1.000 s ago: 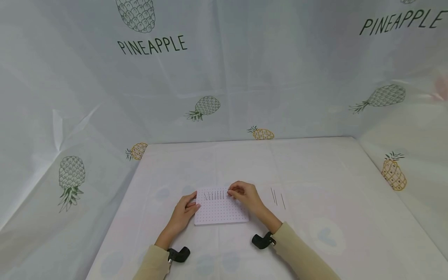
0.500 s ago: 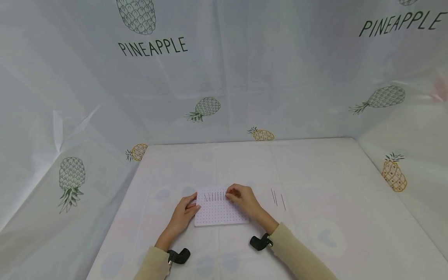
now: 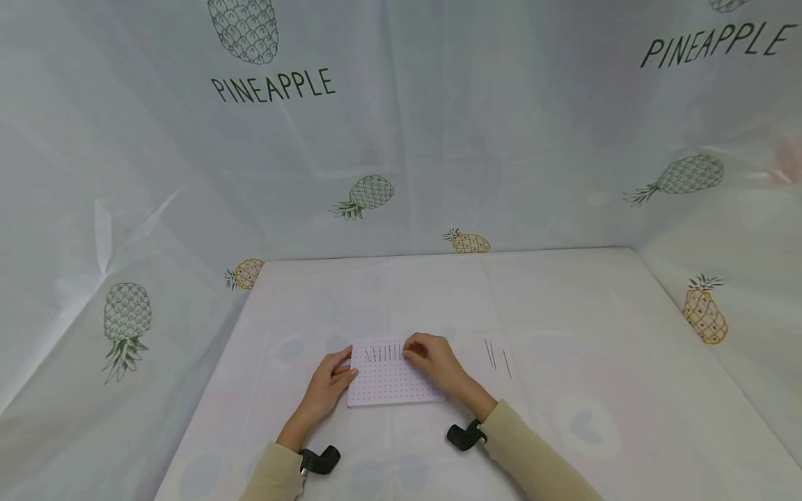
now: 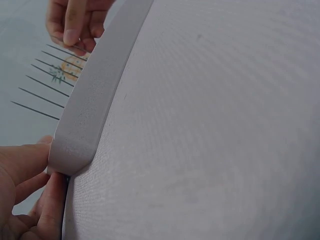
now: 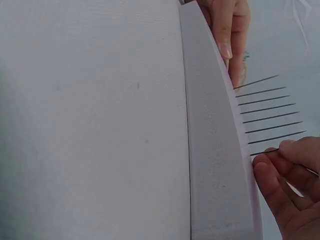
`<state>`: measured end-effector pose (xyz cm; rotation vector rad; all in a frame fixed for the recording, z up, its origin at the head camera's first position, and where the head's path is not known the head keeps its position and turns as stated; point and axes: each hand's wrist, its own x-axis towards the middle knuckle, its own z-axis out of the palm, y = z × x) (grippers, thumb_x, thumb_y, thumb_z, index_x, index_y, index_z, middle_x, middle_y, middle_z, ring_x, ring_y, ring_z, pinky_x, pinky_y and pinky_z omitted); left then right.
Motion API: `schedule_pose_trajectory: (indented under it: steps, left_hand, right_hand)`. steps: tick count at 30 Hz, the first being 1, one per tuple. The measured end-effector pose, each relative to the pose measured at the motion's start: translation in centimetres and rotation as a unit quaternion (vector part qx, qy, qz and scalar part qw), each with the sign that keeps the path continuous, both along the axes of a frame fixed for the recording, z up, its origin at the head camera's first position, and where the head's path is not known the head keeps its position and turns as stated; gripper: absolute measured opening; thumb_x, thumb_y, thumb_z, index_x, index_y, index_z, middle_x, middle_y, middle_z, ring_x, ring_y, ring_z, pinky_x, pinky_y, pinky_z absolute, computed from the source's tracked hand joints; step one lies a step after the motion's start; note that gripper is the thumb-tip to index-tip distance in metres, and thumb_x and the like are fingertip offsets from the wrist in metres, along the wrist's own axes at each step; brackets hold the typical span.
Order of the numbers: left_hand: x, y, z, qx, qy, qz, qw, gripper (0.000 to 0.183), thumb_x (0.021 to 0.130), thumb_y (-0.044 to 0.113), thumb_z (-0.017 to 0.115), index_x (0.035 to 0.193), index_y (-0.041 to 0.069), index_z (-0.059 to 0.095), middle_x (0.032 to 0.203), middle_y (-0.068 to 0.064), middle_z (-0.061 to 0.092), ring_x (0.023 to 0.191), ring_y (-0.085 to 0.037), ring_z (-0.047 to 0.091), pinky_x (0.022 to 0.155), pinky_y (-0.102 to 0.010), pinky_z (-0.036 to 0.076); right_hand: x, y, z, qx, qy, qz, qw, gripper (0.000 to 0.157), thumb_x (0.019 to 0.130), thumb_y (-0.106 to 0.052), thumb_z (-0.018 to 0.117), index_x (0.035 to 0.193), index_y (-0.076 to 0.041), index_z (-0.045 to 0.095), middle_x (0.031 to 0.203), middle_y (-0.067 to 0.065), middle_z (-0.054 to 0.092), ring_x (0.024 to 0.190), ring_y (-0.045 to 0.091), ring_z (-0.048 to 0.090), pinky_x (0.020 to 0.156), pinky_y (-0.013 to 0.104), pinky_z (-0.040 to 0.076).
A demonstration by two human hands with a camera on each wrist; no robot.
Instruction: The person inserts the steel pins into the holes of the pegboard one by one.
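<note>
A white perforated board [image 3: 383, 387] lies on the table, with a row of several thin dark sticks [image 5: 270, 120] standing out of its holes along the far part. My left hand [image 3: 322, 386] holds the board's left edge, thumb and fingers on either side of it in the left wrist view. At the right end of the row, my right hand [image 3: 438, 360] pinches another thin dark stick [image 5: 265, 152] between thumb and fingers. The near end of that stick meets the board's face beside the others; how deep it sits cannot be told.
Three loose dark sticks [image 3: 507, 364] lie on the white-covered table [image 3: 564, 306] to the right of my right hand. A pineapple-print sheet [image 3: 426, 139] hangs behind and at both sides. Each wrist carries a black camera mount [image 3: 464, 436].
My right hand has shifted slightly left and nearer to me, closer to the row, still pinching the stick. The left hand and the board stay in place.
</note>
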<state>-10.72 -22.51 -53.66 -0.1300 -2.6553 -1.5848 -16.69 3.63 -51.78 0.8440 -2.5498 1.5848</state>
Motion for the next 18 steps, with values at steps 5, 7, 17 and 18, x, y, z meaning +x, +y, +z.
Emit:
schedule_pose_trajectory:
  steps: [5,7,17,18]
  left_hand:
    - [0.0,0.0,0.1,-0.006,0.0,0.003,1.0,0.054,0.097,0.011,0.066,0.146,-0.002,0.047,0.134,-0.02,0.052,0.113,-0.032,0.059,0.091,-0.027,0.052]
    - [0.0,0.0,0.2,-0.002,-0.005,0.004,1.0,0.055,0.097,0.012,0.066,0.146,-0.002,0.047,0.135,-0.02,0.052,0.114,-0.031,0.058,0.092,-0.028,0.052]
    - [0.0,0.2,0.6,0.015,-0.017,0.004,0.9997,0.055,0.097,0.011,0.066,0.146,-0.002,0.046,0.136,-0.02,0.051,0.116,-0.031,0.058,0.095,-0.035,0.051]
    - [0.0,0.2,0.6,0.013,-0.017,0.004,0.9998,0.055,0.097,0.011,0.066,0.146,-0.002,0.046,0.137,-0.02,0.051,0.116,-0.031,0.058,0.095,-0.035,0.051]
  right_hand:
    - [0.1,0.0,0.1,0.005,0.008,-0.001,1.0,0.005,0.09,-0.002,0.072,0.094,-0.005,0.07,0.088,0.0,0.068,0.079,0.012,0.06,0.069,0.025,0.052]
    - [0.1,0.0,0.0,0.006,0.008,-0.001,1.0,0.005,0.09,-0.003,0.072,0.094,-0.004,0.07,0.087,0.0,0.068,0.079,0.012,0.06,0.069,0.025,0.053]
    - [0.0,1.7,-0.2,-0.028,-0.044,-0.033,0.998,0.015,0.088,-0.001,0.074,0.103,0.001,0.071,0.089,0.0,0.068,0.082,0.013,0.062,0.072,0.024,0.054]
    - [0.0,2.0,0.0,-0.03,-0.05,-0.045,0.997,0.014,0.089,-0.001,0.074,0.103,0.001,0.071,0.089,0.0,0.067,0.082,0.014,0.062,0.071,0.024,0.054]
